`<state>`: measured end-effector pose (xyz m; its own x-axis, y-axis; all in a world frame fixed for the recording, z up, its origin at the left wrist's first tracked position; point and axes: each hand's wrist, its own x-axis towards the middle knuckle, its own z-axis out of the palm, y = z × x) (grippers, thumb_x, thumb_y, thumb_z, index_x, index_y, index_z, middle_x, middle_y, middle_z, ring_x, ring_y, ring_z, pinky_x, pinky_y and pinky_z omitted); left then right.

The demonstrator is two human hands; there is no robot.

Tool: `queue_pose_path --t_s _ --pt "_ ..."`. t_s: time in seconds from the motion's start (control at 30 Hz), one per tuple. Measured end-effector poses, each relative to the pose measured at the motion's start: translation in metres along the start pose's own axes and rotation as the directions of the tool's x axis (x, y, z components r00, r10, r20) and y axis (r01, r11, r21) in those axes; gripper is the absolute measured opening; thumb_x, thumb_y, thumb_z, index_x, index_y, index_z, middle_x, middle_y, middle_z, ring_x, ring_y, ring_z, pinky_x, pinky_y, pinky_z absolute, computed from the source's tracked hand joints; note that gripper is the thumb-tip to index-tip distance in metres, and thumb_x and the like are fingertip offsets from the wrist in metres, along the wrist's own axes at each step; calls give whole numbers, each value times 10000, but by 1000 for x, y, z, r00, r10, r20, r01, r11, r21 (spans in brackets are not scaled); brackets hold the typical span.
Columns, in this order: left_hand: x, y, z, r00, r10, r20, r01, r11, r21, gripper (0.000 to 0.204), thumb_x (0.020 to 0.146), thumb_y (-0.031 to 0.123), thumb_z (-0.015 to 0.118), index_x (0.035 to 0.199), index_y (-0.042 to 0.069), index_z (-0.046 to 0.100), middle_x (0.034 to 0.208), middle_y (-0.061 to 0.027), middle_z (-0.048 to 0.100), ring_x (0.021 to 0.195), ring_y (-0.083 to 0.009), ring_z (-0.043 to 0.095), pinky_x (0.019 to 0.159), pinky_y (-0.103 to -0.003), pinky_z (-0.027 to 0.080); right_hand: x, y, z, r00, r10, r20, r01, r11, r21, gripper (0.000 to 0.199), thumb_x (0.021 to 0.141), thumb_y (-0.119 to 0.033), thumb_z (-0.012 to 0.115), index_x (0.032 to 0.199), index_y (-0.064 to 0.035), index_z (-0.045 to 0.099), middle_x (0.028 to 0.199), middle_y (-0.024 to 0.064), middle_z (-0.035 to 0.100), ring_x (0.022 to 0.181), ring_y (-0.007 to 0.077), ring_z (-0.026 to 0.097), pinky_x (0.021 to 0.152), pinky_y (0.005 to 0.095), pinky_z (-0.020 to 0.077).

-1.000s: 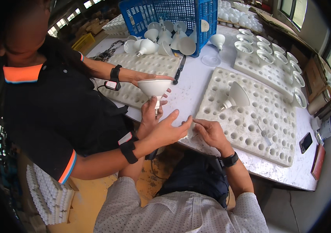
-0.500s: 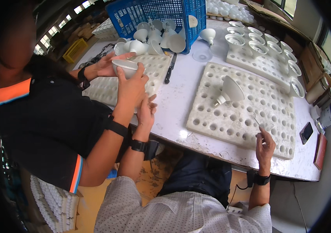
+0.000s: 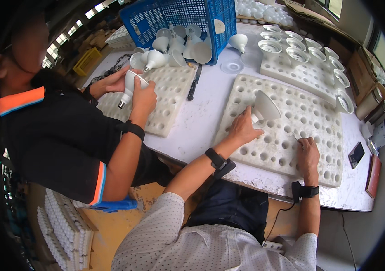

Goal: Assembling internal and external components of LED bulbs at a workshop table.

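A white cone-shaped light bulb (image 3: 265, 107) is tilted on its side over the pale perforated foam board (image 3: 264, 156) in front of me. My left hand (image 3: 245, 128) is closed around its narrow neck, and the screw base is hidden by my fingers. Farther right, my right hand (image 3: 308, 153) rests over the same board, its fingers pinched on a thin rod-like tool that barely shows past the fingertips. On the left, a co-worker's hands (image 3: 141, 97) hold another white bulb (image 3: 130, 86) with its metal base pointing down.
A second foam board (image 3: 271, 67) carries several open lamp cups (image 3: 297, 55). Behind the co-worker's board stands a blue crate (image 3: 174, 20) with bulbs before it. Between the boards lie a knife (image 3: 194, 83) and a clear disc (image 3: 232, 66). A phone (image 3: 356, 154) lies at right.
My left hand has moved right from beside the co-worker's hands and taken hold of the bulb's neck. My right hand shifted slightly. The co-worker's bulb has tipped, base down.
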<state>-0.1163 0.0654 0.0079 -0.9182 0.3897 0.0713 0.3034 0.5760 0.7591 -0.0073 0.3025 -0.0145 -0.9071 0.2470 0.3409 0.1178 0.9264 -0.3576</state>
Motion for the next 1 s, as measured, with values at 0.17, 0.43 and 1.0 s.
queue_pose_path --t_s 0.17,0.43,1.0 --pt "15 -9 15 992 64 -107 -52 993 110 849 636 244 771 1270 -117 336 1278 -332 414 1193 -420 428 994 -419 378 0 3 4 998 -44 -44 40 996 -79 114 821 -125 580 907 -75 637 868 86 581 873 274 571 740 373 465" --pt "24 -20 22 985 123 -119 -104 982 158 534 775 132 656 1174 -137 425 1339 -338 341 1243 -422 372 1044 -423 323 -8 13 3 983 -101 -153 96 995 -35 112 852 -76 534 956 -51 563 871 134 561 843 331 568 700 408 458" --pt "-101 9 19 951 265 -162 -310 845 -436 455 717 146 744 1119 45 557 1057 -69 611 968 -171 579 845 -311 469 -79 -88 2 972 -176 154 -15 613 790 58 904 -61 523 884 -10 543 680 34 568 562 76 496 526 220 403"
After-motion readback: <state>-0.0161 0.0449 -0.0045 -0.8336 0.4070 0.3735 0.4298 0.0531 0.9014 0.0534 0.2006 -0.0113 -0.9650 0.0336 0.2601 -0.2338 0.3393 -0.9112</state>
